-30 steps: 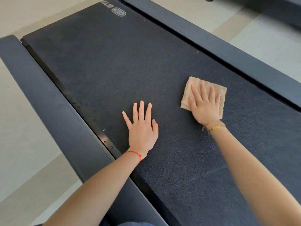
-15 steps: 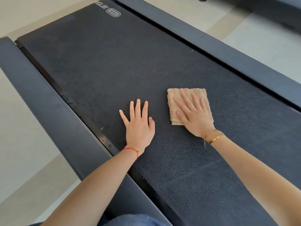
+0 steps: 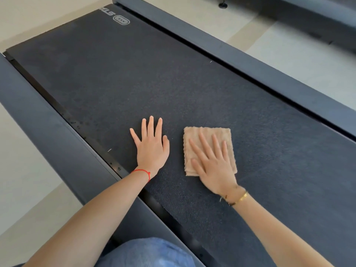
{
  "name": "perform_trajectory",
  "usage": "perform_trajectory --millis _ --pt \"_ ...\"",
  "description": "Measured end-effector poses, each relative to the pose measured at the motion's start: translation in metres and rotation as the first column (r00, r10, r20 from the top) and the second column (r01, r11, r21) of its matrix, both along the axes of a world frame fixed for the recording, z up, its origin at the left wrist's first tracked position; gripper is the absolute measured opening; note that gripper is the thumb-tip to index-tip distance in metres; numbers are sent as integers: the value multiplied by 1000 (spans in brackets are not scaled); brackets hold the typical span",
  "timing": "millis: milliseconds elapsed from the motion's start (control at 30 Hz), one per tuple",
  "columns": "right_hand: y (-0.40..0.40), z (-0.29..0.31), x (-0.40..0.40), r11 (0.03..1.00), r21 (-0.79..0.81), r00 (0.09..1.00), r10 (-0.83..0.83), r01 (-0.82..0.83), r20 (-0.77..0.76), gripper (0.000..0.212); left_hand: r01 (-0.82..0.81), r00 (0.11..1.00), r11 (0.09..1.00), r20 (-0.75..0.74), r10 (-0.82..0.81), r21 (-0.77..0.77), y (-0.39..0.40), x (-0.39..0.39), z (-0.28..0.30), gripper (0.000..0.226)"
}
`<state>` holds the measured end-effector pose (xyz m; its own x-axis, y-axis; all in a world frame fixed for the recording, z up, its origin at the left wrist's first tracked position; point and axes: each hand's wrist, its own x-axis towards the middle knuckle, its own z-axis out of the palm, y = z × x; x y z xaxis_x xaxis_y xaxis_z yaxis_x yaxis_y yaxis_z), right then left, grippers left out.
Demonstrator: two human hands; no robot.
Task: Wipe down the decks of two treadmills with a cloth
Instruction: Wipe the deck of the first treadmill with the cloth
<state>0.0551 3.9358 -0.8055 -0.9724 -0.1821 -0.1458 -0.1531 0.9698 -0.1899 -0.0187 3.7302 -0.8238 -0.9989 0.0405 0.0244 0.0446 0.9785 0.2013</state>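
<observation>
One folded square of tan terry cloth [image 3: 207, 149] is lying flat on the dark, grainy rubber belt of the treadmill deck [image 3: 119, 79], roughly midway across the belt's width and in the nearer half of the visible belt. We are pressing our right hand [image 3: 212, 166] palm down on the cloth's near portion, with the fingers straight and slightly spread and pointing away from us; nothing is curled around the fabric, and the far edge and both far corners of the cloth are showing beyond the fingertips. We are resting our left hand [image 3: 152, 149] just beside the cloth, on its left, flat on the bare belt with fingers extended and fanned, holding nothing; a narrow strip of belt is separating this hand from the cloth. We are wearing a thin red string bracelet [image 3: 142, 172] on the left wrist and a gold bangle [image 3: 240, 197] on the right wrist. Flanking the belt, we are seeing a wide matte dark-grey side rail [image 3: 44, 132] on the left and a matching dark-grey side rail [image 3: 250, 66] on the right. A white oval logo [image 3: 121, 20] is printed near the belt's far end. Beyond the rails, pale beige floor tiles [image 3: 300, 62] are surrounding the machine, and a second dark machine base [image 3: 316, 18] is standing at the upper right. A blue denim knee [image 3: 152, 253] is showing at the bottom edge.
</observation>
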Motion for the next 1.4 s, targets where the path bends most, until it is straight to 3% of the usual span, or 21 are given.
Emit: perform_trajectory --millis 200,433,533,700,800,1033,1200,1400 --pt "18 1 28 996 2 996 87 -87 -7 57 52 999 999 0 -52 16 -10 4 2 58" --pt "13 -3 -49 959 -7 958 -284 285 22 56 100 995 993 10 -99 -67 -30 12 9 57" --pt "-18 -2 -55 979 -3 978 -206 206 25 57 80 997 993 21 -78 -84 -43 18 10 56" --pt "-79 -4 -11 987 27 987 161 -160 -5 58 27 1000 990 15 -25 -138 -79 29 13 55" --pt "-100 -6 10 959 43 960 279 -279 0 59 -41 999 992 30 45 -120 -102 34 16 53" --pt "-119 -5 -13 976 53 978 210 -210 9 56 -140 989 985 42 145 -98 -152 28 26 53" --pt "-165 -3 -48 991 45 992 126 -126 8 57 -125 992 985 4 126 -116 -195 3 26 54" --pt "-218 -3 -92 998 52 1000 19 -20 21 56 -41 999 999 -11 41 -16 -234 -24 23 54"
